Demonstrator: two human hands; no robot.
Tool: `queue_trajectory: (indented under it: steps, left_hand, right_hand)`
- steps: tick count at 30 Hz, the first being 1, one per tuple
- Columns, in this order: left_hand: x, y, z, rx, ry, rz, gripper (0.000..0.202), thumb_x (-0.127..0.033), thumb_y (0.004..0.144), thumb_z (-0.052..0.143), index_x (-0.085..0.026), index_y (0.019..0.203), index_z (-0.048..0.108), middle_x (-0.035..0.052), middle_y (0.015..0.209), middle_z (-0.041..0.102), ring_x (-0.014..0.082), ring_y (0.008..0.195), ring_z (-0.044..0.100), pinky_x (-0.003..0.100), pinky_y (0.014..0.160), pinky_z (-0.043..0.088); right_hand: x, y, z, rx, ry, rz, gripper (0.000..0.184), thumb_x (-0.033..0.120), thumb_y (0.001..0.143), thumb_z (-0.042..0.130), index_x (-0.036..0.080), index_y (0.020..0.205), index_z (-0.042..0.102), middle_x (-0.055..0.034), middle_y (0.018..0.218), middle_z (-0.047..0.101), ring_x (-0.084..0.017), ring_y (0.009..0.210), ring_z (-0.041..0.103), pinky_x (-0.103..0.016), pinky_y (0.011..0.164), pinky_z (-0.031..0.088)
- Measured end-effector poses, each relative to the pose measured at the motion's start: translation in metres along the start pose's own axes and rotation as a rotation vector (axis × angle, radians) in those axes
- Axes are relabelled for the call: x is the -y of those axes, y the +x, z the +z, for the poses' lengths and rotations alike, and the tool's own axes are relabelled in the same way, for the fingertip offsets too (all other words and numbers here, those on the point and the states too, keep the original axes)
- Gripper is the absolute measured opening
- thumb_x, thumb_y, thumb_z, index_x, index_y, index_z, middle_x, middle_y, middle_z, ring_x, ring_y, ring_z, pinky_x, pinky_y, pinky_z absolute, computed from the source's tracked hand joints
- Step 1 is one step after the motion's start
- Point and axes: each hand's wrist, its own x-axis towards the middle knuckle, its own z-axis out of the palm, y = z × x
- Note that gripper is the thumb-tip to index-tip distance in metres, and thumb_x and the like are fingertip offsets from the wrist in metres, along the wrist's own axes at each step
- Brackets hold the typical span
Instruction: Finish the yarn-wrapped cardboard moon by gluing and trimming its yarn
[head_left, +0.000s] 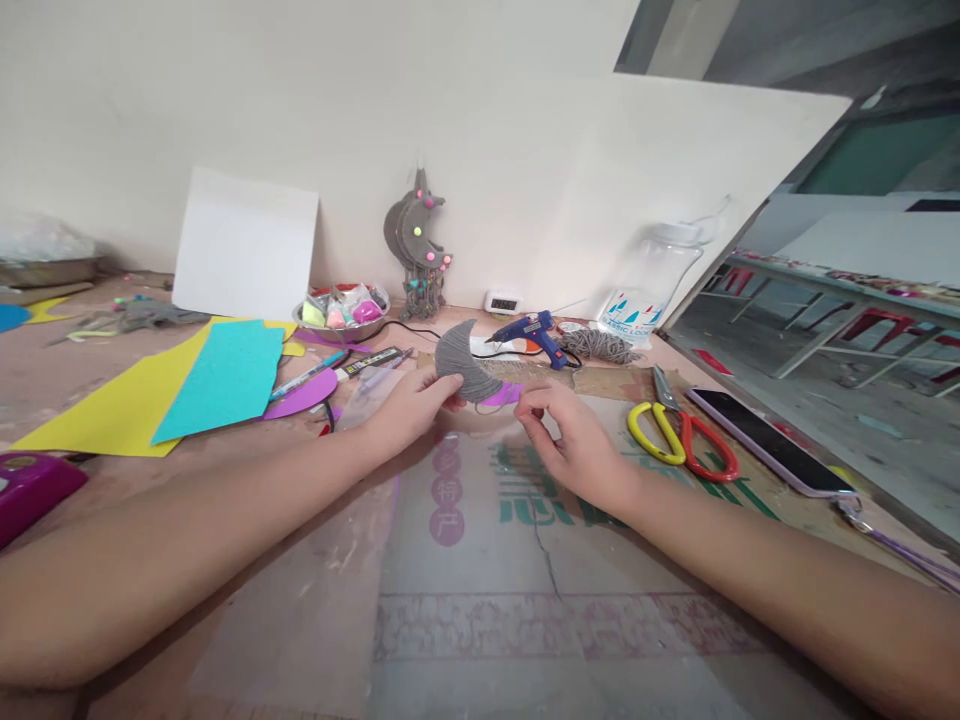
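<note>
My left hand (409,405) pinches a crescent moon shape (463,362) wound in grey yarn, its purple end showing near the lower tip. My right hand (570,440) is closed in a pinch just right of that tip, apparently on the thin yarn strand, which is too fine to make out. Behind the moon lie a blue glue gun (534,333) and a loose bundle of grey yarn (598,345). Both forearms rest over the worn table (465,610).
Yellow-and-red scissors (679,440) and a phone (772,443) lie to the right. Yellow and turquoise foam sheets (187,385), pens, a bowl of colored bits (341,312), a finished moon hanging (418,240), a plastic jar (651,285) and a white board (244,245) stand behind.
</note>
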Motion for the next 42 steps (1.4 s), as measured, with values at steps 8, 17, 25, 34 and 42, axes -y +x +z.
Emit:
queue_trajectory:
  steps: [8, 17, 25, 34, 42]
  left_hand:
    - [-0.001, -0.001, 0.000, 0.039, 0.007, 0.000, 0.020, -0.032, 0.079, 0.044, -0.017, 0.071, 0.053, 0.0011, 0.073, 0.059, 0.0155, 0.075, 0.054, 0.024, 0.065, 0.041]
    - [-0.004, -0.004, 0.000, 0.008, 0.025, 0.007, 0.021, -0.034, 0.076, 0.045, -0.017, 0.070, 0.056, 0.0015, 0.068, 0.059, 0.0186, 0.075, 0.056, 0.027, 0.063, 0.043]
    - [-0.002, -0.002, 0.000, 0.027, 0.030, -0.001, 0.020, -0.033, 0.075, 0.043, -0.017, 0.068, 0.055, 0.0008, 0.068, 0.058, 0.0166, 0.070, 0.054, 0.025, 0.060, 0.040]
    - [0.012, 0.008, -0.002, -0.047, 0.262, 0.033, 0.029, -0.039, 0.076, 0.044, -0.018, 0.058, 0.055, 0.0006, 0.060, 0.057, 0.0175, 0.066, 0.050, 0.026, 0.059, 0.034]
    - [-0.002, 0.001, -0.008, -0.157, 0.391, 0.064, 0.050, -0.053, 0.079, 0.045, -0.020, 0.043, 0.038, -0.0018, 0.044, 0.037, 0.0138, 0.050, 0.039, 0.027, 0.052, 0.024]
  right_hand:
    - [-0.001, 0.000, -0.002, -0.032, 0.001, 0.161, 0.008, 0.014, 0.086, 0.042, 0.019, 0.091, 0.046, -0.0004, 0.074, 0.046, -0.013, 0.066, 0.044, -0.025, 0.061, 0.038]
    - [-0.025, 0.008, -0.015, -0.051, 0.132, 0.394, 0.025, 0.031, 0.090, 0.043, 0.018, 0.084, 0.062, -0.0040, 0.083, 0.063, -0.013, 0.068, 0.054, -0.028, 0.069, 0.044]
    - [-0.021, 0.005, -0.005, 0.123, 0.526, 0.473, 0.036, 0.030, 0.084, 0.053, 0.020, 0.118, 0.048, 0.0013, 0.071, 0.056, -0.011, 0.057, 0.049, -0.024, 0.054, 0.042]
    - [-0.007, -0.002, -0.011, -0.063, 0.129, 0.301, 0.016, 0.027, 0.087, 0.049, 0.019, 0.099, 0.056, 0.0055, 0.058, 0.039, -0.009, 0.054, 0.041, -0.023, 0.054, 0.034]
    - [-0.004, -0.006, -0.009, -0.040, 0.053, 0.228, 0.018, 0.027, 0.089, 0.046, 0.021, 0.102, 0.056, -0.0006, 0.071, 0.056, -0.013, 0.066, 0.054, -0.025, 0.061, 0.043]
